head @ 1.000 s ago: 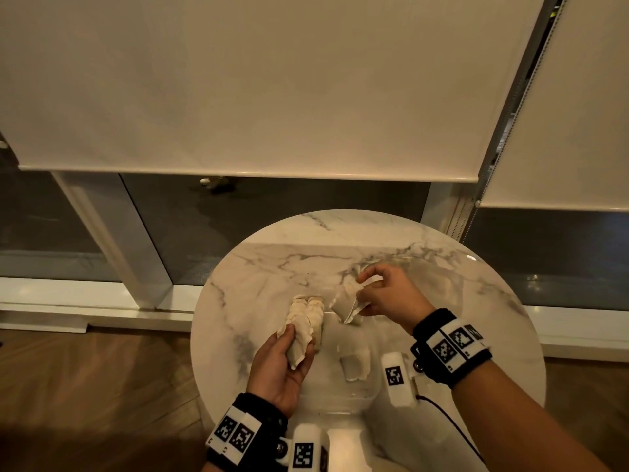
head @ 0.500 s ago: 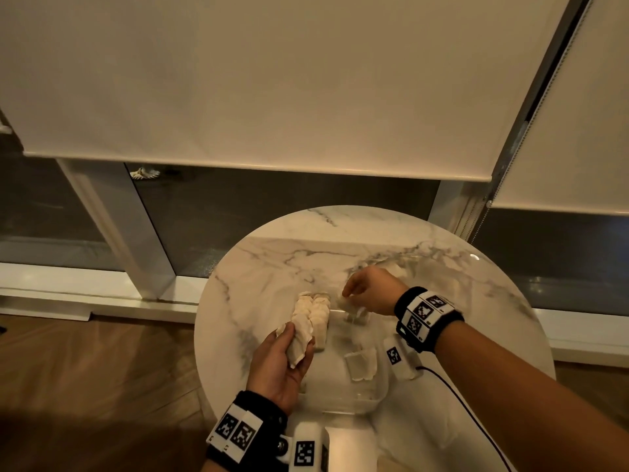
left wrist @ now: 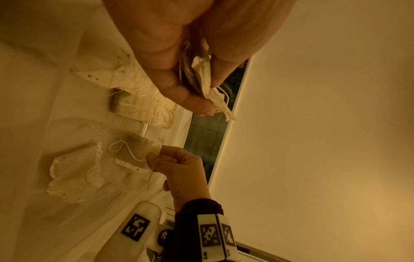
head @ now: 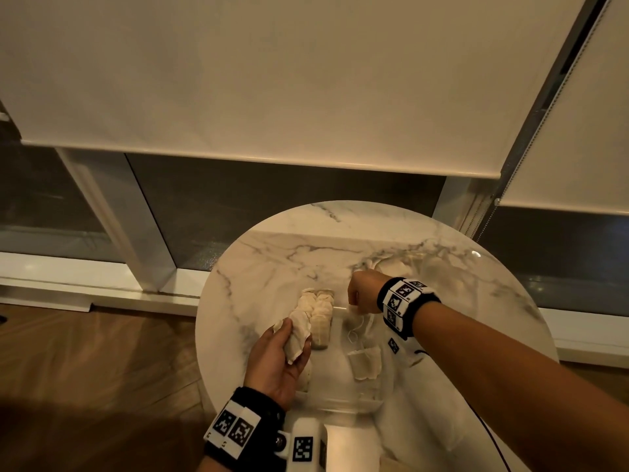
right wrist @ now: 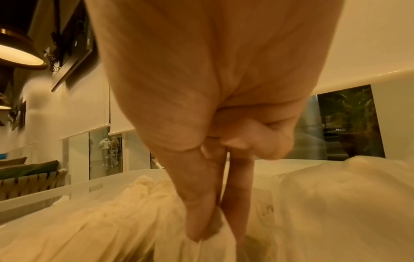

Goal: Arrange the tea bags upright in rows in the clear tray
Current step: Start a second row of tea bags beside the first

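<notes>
A row of tea bags was seen standing upright in the clear tray, low in the middle of the head frame, and one loose tea bag was lying flat in the tray to the right of it. A small bundle of tea bags was gripped by the left hand at the near end of the row. One single tea bag was pinched between the thumb and fingers of the right hand and held into the far part of the tray, which was placed on a round marble table.
</notes>
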The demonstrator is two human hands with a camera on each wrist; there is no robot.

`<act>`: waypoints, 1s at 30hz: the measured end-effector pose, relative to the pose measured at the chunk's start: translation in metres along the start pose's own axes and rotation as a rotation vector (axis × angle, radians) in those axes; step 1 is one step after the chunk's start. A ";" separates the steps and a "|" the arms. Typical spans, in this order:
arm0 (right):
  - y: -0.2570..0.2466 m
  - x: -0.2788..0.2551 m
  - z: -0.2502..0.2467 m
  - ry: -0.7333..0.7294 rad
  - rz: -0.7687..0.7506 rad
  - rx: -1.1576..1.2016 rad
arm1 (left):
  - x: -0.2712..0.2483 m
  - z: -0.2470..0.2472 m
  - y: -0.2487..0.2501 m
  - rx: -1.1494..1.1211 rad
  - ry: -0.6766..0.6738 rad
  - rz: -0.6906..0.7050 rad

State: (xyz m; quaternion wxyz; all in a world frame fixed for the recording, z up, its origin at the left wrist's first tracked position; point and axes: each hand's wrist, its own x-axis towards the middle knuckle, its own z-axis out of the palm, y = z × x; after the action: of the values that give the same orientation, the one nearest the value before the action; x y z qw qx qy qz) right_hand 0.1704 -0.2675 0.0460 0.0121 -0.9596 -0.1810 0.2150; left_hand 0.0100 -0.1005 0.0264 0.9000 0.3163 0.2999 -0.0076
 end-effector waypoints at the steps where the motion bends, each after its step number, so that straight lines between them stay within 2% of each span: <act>1: 0.001 0.001 0.000 -0.005 0.008 -0.006 | 0.000 0.000 0.000 0.001 0.002 0.001; 11: 0.006 0.006 -0.004 -0.054 0.034 -0.030 | 0.003 0.002 -0.002 -0.010 -0.006 -0.003; 22: -0.001 -0.002 -0.001 0.043 0.031 -0.077 | 0.003 0.003 -0.001 0.011 -0.002 0.003; 30: 0.004 -0.017 -0.003 0.196 0.082 -0.086 | 0.002 0.005 -0.001 0.027 0.004 0.012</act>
State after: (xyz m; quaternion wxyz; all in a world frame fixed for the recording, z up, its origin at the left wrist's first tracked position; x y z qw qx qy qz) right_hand 0.1589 -0.2769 0.0555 -0.0200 -0.9823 -0.1488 0.1123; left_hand 0.0140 -0.1040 0.0280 0.8951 0.3302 0.2996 -0.0053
